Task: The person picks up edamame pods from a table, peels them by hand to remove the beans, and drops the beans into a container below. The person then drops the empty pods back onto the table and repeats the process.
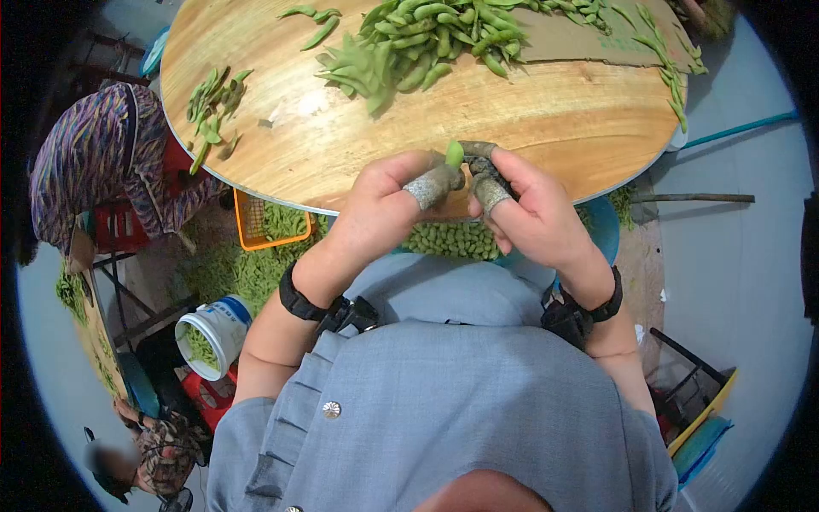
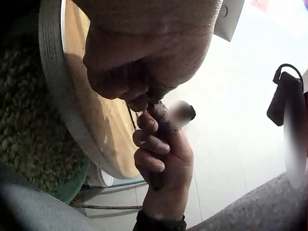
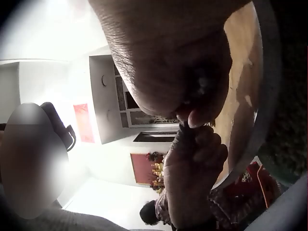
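Above the table's near edge, in the head view, the left hand pinches a green pod between wrapped thumb and index finger. Close on its right, the right hand has its wrapped thumb and fingers curled inward near the pod's end; whether they touch the pod is hidden. A pile of green pods lies across the far part of the round wooden table. Below the hands, many shelled green beans fill a container. Both wrist views show the hands meeting at the fingertips, with their grip in shadow.
Loose pods lie at the table's left, and flat cardboard at its far right. On the floor at left stand an orange basket and a white bucket. Two other people are at the left.
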`<action>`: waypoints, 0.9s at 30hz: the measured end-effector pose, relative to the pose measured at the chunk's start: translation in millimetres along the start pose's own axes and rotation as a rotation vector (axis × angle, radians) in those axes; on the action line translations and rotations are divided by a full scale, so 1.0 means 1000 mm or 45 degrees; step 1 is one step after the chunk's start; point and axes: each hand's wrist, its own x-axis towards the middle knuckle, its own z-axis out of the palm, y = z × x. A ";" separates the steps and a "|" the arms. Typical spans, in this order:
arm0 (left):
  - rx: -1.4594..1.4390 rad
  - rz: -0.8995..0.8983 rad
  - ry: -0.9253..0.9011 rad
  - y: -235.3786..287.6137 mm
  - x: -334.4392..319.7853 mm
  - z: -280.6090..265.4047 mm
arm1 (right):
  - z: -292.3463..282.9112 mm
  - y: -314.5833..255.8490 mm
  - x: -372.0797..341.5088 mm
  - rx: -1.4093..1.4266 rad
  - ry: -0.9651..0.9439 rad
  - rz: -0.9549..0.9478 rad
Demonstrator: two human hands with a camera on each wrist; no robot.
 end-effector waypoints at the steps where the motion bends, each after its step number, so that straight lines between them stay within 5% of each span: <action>1: 0.106 0.093 0.038 -0.005 0.001 -0.001 | -0.001 0.002 -0.001 0.037 -0.014 0.015; 3: 0.212 0.185 0.073 -0.006 0.001 0.001 | 0.000 0.002 -0.001 0.076 -0.024 0.031; 5: 1.279 0.721 0.266 0.001 -0.004 0.007 | 0.005 0.000 0.002 0.000 0.024 0.000; 7: 1.356 0.730 0.308 -0.001 -0.006 0.013 | 0.006 0.009 0.007 0.063 0.006 0.036; 9: 1.243 0.762 0.250 -0.003 -0.005 0.009 | 0.005 0.010 0.007 0.125 -0.014 0.070; 10: 0.855 0.545 0.143 -0.001 -0.006 0.005 | 0.003 0.007 0.005 0.414 -0.085 0.202; 11: 0.854 0.541 0.144 0.000 -0.006 -0.004 | 0.002 0.004 0.002 0.703 -0.161 0.337; 13: -0.467 -0.220 -0.330 0.003 -0.005 -0.022 | -0.002 -0.003 -0.002 0.783 -0.246 0.340; 15: -0.521 -0.176 -0.440 0.004 -0.005 -0.020 | -0.002 -0.005 -0.003 0.862 -0.326 0.339; 17: 0.097 -0.060 -0.161 0.007 -0.006 -0.010 | 0.001 -0.007 -0.003 0.635 -0.210 0.319; 18: 0.096 -0.061 -0.162 0.006 -0.005 -0.008 | 0.002 -0.006 -0.003 0.636 -0.209 0.320; 20: 1.484 0.926 0.132 0.004 -0.003 -0.005 | 0.006 -0.005 -0.004 0.470 -0.118 0.307; 23: 1.763 0.913 0.291 0.007 -0.007 0.006 | 0.009 -0.012 -0.007 0.384 -0.065 0.222; 27: 1.581 0.889 0.328 -0.002 -0.005 0.007 | 0.009 -0.013 -0.007 0.310 -0.015 0.200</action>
